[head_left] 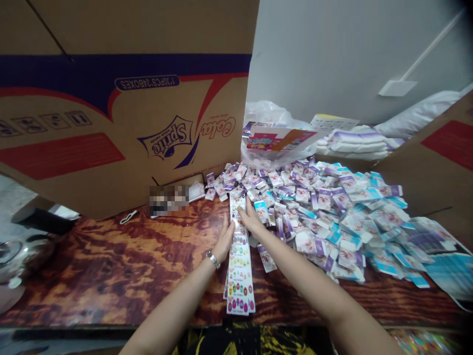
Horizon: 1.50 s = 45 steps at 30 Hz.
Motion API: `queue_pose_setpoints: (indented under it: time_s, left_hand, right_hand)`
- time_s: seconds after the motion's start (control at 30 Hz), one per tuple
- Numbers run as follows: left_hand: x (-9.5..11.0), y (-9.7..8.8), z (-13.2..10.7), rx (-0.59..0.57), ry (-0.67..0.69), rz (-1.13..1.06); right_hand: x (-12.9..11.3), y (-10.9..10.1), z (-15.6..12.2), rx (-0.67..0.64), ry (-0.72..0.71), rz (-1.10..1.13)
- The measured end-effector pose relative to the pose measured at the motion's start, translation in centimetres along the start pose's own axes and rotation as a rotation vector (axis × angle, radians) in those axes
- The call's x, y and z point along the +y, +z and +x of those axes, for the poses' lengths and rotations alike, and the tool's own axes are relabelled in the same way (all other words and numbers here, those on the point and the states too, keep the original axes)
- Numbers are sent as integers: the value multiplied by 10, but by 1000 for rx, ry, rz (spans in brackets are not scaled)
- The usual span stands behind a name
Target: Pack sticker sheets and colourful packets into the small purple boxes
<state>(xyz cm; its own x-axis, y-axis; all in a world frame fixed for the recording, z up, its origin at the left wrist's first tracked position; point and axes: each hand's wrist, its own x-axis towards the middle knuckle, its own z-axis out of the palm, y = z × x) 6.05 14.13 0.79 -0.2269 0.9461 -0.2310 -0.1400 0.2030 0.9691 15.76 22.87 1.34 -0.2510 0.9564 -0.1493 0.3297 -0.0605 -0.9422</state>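
Rounded metal pot [15,251] gleams at the near left, just beside your glossy wood-grain table [111,271]. Above it, a large corrugated carton [111,113] rises at the far left, its blue and red print upside down. Your left hand [223,241], a metal-link wristwatch [213,259] on its wrist, stands open, fingers together against the edge of a long printed card strip [238,276]. The strip lies flat and layered, running near to far across the table. Your right hand [252,220] is also open, its fingertips [241,209] on the strip's far end, a narrow gap between your hands. To the right spreads a loose heap of small purple-and-teal paper cards [318,207]. Beyond it sit crumpled clear plastic [266,118] and soft white packets [354,143], with another cardboard flap [439,153] at the far right.
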Motion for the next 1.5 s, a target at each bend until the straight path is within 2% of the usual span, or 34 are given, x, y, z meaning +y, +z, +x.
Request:
queue_pose_setpoints:
  time_s: [0.13,0.23,0.33,0.43,0.5,0.57,0.67,0.7,0.73,0.77,0.83,0.9,0.93,1.0,1.03,1.1,1.13,1.2,1.3,1.4,1.43,1.5]
  left_hand:
    - [-3,7,-17,-17,-15,-19]
    - [-5,12,-19,-6,-73,-63]
    - [-2,10,-15,-39,-107,-89]
    - [6,0,-8,-5,-66,63]
    - [17,-6,2,27,-13,177]
    - [35,-6,18,18,68,257]
    - [77,7,54,-25,243,391]
    - [94,16,69,-32,330,452]
    - [114,27,85,-34,431,514]
    - [134,39,102,-9,560,578]
    - [175,64,138,89,829,740]
    - [208,85,173,193,1042,938]
    - [218,93,188,209,1109,1056]
    - [226,102,211,124,1169,1286]
    - [223,103,219,46,1183,1375]
    - [210,99,226,-121,1224,1503]
    - [202,96,226,-183,1263,1553]
    - [188,88,223,-235,1317,1625]
    - [180,81,217,-226,1334,1625]
    - [179,82,217,-215,1363,1576]
    - [178,83,218,-216,1375,1564]
    - [175,85,221,-220,1405,1535]
  right_hand:
    - [12,10,-36,-2,-4,-8]
    - [17,16,-49,11,11,-25]
    - [4,-5,-55,-99,-11,-88]
    - [-32,-54,-51,-258,-251,-207]
    - [-65,-97,-35,-270,-439,-321]
    - [-98,-143,-6,-112,-549,-436]
    - [-138,-209,53,345,-700,-592]
    - [-148,-229,73,493,-677,-605]
    - [-155,-248,91,554,-614,-592]
    - [-160,-264,106,515,-513,-562]
    - [-165,-291,129,327,-356,-521]
    - [-165,-310,143,27,-231,-510]
    - [-164,-316,149,-140,-176,-519]
    - [-161,-324,160,-480,-42,-575]
    - [-159,-324,169,-592,9,-643]
    - [-156,-320,193,-646,47,-828]
    - [-154,-316,208,-616,42,-910]
    - [-149,-304,244,-500,-1,-1010]
    - [-141,-286,295,-278,-84,-1063]
    - [-135,-269,327,-79,-210,-1105]
    - [-132,-262,332,-62,-261,-1116]
    - [-123,-245,338,-108,-365,-1141]
